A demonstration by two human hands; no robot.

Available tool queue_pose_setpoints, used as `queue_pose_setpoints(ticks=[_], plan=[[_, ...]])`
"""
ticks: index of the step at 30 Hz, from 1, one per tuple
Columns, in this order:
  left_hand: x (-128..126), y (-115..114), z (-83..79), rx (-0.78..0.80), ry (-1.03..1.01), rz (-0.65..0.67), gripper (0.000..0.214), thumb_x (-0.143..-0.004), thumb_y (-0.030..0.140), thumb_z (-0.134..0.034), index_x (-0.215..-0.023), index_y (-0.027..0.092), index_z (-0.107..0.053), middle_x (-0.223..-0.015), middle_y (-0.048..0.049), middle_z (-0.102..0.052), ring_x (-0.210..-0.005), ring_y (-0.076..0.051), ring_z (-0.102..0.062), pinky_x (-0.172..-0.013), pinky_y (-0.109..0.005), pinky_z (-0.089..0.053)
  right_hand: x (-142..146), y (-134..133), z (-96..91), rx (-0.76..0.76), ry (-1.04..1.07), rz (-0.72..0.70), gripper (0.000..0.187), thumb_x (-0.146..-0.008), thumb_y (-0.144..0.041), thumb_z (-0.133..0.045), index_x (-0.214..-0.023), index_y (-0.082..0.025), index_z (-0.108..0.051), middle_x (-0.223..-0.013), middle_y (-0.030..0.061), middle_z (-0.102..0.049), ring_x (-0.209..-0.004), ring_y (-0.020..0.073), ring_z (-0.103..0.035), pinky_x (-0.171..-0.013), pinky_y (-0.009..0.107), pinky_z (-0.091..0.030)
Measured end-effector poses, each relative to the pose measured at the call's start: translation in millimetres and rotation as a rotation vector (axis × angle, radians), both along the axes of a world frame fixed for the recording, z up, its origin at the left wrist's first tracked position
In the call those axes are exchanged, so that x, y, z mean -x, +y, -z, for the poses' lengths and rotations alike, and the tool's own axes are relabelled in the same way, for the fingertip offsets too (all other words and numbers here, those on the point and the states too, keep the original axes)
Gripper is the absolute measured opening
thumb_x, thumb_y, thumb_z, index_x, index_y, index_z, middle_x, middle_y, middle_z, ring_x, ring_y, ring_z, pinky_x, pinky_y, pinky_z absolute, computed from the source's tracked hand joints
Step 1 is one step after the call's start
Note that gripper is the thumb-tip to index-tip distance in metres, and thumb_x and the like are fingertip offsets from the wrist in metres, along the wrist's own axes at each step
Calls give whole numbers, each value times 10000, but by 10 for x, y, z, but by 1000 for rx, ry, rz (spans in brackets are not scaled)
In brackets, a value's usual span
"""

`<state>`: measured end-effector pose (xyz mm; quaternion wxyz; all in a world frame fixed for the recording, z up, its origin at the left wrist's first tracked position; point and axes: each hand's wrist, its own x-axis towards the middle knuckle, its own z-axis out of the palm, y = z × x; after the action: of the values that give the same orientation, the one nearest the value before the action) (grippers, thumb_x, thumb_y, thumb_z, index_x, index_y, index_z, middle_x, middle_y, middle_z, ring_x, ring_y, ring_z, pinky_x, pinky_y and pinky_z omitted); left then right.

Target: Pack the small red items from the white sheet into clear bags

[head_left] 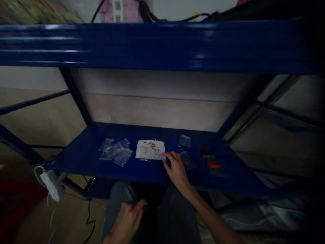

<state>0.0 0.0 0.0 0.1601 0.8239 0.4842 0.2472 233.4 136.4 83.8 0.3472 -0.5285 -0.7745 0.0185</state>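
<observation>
"Where are the small red and green pieces (pixel 153 145)?"

"Scattered on the rectangular white paper sheet (pixel 139 156), upon the blue metal shelf (pixel 149 170); the right hand (pixel 177 170) is at its right edge, thumb and fingertips parted."

"And the left hand (pixel 129 216)?"

"Half curled near the grey-trousered left knee (pixel 123 190) (too blurred to tell whether it grips anything); a light fingertip touch seems best; loose bits could roll off."

Bits (pixel 153 145) on white paper (pixel 154 157) too small for identification, pink package (pixel 128 11) cut off by top edge
</observation>
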Motion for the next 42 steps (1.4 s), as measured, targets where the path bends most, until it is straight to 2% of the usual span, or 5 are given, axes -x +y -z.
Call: queue_pose_setpoints(ticks=[5, 8, 13, 21, 42], plan=[[-10, 509, -608, -118, -86, -172, 378, -944, 154, -382, -1297, 243, -483, -935, -45, -667, -842, -184, -635, -757, -295, -481, 205, 309, -60, -46, 68, 1, 209, -891, -159, -501, -1024, -206, -656, -1020, 69, -636, -989, 230, -527, -884, 351, -405], [-3, 881, -767, -210, -74, -221, 297, -920, 125, -400, -1110, 222, -607, -957, -58, -623, -932, -209, -588, -857, -349, -467, 290, 597, -7, 11, -27, 18, 211, -889, -209, -536, -1050, -213, -673, -1008, 82, -641, -975, 243, -524, -876, 359, -394], [-62, 1239, -674, -224, 28, -212, 314, -889, 123, -453, -1129, 228, -625, -990, -63, -572, -953, -226, -531, -847, -368, -452, 412, 877, 122, 67, -166, 70, 221, -848, -297, -637, -1047, -224, -698, -1009, 99, -627, -975, 257, -504, -895, 367, -358], [-185, 1176, -422, -245, 194, -256, 416, -906, 172, -454, -1302, 265, -543, -1084, -77, -529, -985, -246, -475, -808, -380, -397, 421, 976, 193, 99, -187, 90, 131, -841, -275, -643, -938, -220, -712, -983, 75, -630, -938, 232, -501, -891, 341, -337], [-270, 1110, -483, -249, 320, -334, 555, -892, 166, -433, -1436, 262, -377, -1141, -89, -509, -992, -259, -446, -820, -395, -353, 543, 1045, 157, 153, -378, 80, 294, -795, -397, -701, -990, -179, -668, -1042, 113, -646, -1000, 251, -528, -846, 319, -364]])
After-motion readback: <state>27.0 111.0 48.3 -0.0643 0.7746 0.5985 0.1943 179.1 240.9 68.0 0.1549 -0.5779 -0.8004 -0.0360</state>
